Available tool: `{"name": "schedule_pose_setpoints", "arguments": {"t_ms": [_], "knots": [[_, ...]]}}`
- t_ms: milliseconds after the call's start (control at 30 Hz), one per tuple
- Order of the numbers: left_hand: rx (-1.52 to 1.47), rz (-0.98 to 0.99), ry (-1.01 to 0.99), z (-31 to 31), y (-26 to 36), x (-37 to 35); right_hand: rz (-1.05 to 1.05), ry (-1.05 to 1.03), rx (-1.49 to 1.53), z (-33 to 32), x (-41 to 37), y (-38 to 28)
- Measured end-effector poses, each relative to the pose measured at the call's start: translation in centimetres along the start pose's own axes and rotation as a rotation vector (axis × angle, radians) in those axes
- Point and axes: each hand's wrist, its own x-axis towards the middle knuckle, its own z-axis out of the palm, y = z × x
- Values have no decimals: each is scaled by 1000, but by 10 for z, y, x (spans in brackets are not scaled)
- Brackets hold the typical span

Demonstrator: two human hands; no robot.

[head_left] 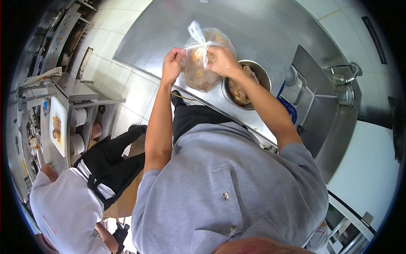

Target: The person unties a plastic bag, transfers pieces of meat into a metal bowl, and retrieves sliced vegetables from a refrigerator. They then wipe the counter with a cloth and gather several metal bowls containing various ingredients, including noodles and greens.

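white bag tie [202, 42] (grey shirt [258, 169])

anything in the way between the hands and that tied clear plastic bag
Nothing visible: the left hand and right hand are both at the tied clear plastic bag, near its white knot. The round silvery metal pot of browned meat stands beside it, partly under the right forearm, not between them.

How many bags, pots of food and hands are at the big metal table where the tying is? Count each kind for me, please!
Clear plastic bag: 1
Round metal pot with brown food: 1
Hands at the bag, left hand and right hand: 2
Total: 4
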Motion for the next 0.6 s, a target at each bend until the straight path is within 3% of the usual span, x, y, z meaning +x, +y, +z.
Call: {"name": "schedule_pose_setpoints", "arguments": {"t_ms": [167,233,300,433,500,533,600], "knots": [[4,30,122,-5,0,-2,327,-162,68,-60,-12,-26],[29,21,116,-10,-3,-1,28,105,-53,-82,-32,-32],[56,13,115,-13,-6,-3,112,151,47,-107,-53,-35],[10,0,86,-10,-1,-6,224,-74,-18,-137,-75,-28],[5,5,55,-5,4,-6,-185,80,-436,-121,-74,-17],[-11,-15,34,-2,7,-6,-183,82,-435,-110,-66,-15],[-24,-30,14,5,6,-4,-56,-104,-96,-77,-36,-12]]}}
